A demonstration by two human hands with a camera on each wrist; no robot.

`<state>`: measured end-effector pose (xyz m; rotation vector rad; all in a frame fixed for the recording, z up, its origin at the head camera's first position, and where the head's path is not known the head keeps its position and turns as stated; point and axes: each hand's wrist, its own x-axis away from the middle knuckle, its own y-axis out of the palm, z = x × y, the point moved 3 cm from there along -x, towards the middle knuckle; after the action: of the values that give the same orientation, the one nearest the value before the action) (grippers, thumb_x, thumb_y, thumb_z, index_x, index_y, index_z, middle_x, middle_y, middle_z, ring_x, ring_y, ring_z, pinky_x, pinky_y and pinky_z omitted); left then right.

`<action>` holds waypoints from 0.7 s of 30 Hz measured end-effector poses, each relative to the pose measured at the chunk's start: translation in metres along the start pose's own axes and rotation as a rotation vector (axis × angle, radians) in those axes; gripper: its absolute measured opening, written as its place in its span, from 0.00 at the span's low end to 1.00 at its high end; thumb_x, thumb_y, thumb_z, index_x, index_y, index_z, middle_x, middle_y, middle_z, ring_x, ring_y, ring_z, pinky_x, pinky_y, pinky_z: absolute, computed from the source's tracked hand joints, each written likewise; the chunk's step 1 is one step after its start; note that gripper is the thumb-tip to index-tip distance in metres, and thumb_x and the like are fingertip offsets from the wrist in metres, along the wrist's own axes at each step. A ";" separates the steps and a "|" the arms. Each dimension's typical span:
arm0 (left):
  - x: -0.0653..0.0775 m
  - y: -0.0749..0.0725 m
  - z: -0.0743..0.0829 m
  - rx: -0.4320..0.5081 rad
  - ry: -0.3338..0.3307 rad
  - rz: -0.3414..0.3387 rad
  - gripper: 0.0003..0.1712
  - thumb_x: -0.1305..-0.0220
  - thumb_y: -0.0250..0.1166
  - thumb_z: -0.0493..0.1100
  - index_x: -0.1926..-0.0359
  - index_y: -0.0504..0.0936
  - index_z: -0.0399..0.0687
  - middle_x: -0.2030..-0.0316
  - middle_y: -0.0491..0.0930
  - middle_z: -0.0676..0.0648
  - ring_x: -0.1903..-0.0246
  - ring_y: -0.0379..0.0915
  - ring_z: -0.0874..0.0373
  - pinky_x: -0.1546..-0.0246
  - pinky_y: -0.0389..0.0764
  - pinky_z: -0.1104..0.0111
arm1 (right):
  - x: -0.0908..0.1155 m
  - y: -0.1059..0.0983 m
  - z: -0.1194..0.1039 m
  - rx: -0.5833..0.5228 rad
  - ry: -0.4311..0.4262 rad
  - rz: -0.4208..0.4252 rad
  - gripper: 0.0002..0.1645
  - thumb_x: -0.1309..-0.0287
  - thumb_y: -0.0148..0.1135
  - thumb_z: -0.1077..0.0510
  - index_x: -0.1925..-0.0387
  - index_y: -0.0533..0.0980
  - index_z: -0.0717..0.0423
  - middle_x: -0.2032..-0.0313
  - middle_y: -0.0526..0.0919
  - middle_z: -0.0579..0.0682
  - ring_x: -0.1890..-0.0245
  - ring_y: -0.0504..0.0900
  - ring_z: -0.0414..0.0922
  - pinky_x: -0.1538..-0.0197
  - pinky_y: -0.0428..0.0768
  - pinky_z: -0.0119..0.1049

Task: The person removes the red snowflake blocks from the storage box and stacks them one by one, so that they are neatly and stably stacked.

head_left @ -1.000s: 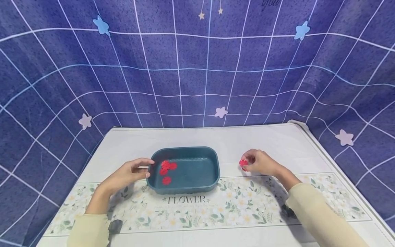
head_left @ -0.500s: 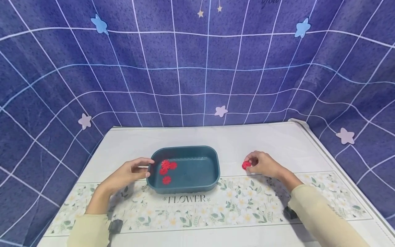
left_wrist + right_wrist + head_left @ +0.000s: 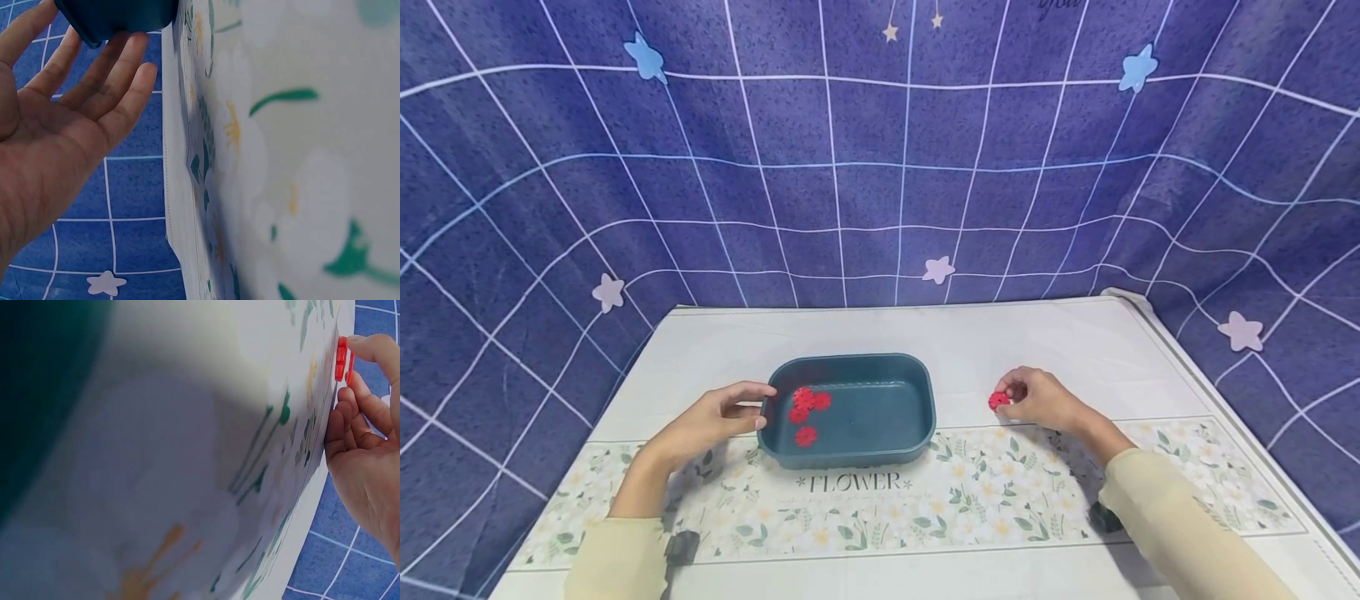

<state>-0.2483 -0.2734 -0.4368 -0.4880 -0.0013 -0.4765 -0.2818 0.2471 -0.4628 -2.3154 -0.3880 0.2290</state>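
Observation:
A dark teal plastic tub (image 3: 880,454) stands on the table, with several red notched building discs (image 3: 806,437) in its left part. My left hand (image 3: 703,425) is at the tub's left end, fingertips right at the rim; in the left wrist view its fingers are extended, palm bare. To the right of the tub, my right hand (image 3: 1041,400) pinches red notched discs (image 3: 998,401) between thumb and fingers, low over the table. From the right wrist, two red pieces (image 3: 340,359) show side by side at the thumb tip, with the other fingers curled below.
The white table cover (image 3: 1000,333) carries a floral band (image 3: 880,529) lettered FLOWER. Behind and on both sides hangs a blue gridded curtain (image 3: 865,192) with star shapes. A dark strap piece (image 3: 682,548) sits at the left sleeve.
The right hand has shifted slightly right with the red discs, and the discs have turned in its fingers. The left hand and the tub have stayed in place.

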 end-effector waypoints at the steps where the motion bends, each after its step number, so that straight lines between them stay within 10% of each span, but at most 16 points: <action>1: 0.000 0.000 0.000 -0.001 0.000 0.000 0.32 0.28 0.67 0.47 0.28 0.70 0.43 0.27 0.68 0.34 0.30 0.68 0.33 0.39 0.84 0.60 | 0.000 0.000 0.000 0.001 0.004 0.001 0.14 0.49 0.75 0.65 0.59 0.82 0.60 0.64 0.83 0.53 0.64 0.77 0.42 0.61 0.78 0.27; 21: 0.002 0.000 0.000 -0.004 -0.004 -0.001 0.33 0.29 0.67 0.49 0.28 0.70 0.45 0.27 0.68 0.35 0.30 0.69 0.34 0.38 0.83 0.57 | -0.001 0.000 0.001 0.011 0.021 -0.006 0.15 0.50 0.78 0.62 0.60 0.82 0.60 0.66 0.83 0.52 0.65 0.77 0.42 0.61 0.78 0.28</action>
<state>-0.2469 -0.2740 -0.4362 -0.4931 -0.0043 -0.4766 -0.2832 0.2472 -0.4640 -2.3041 -0.3826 0.2033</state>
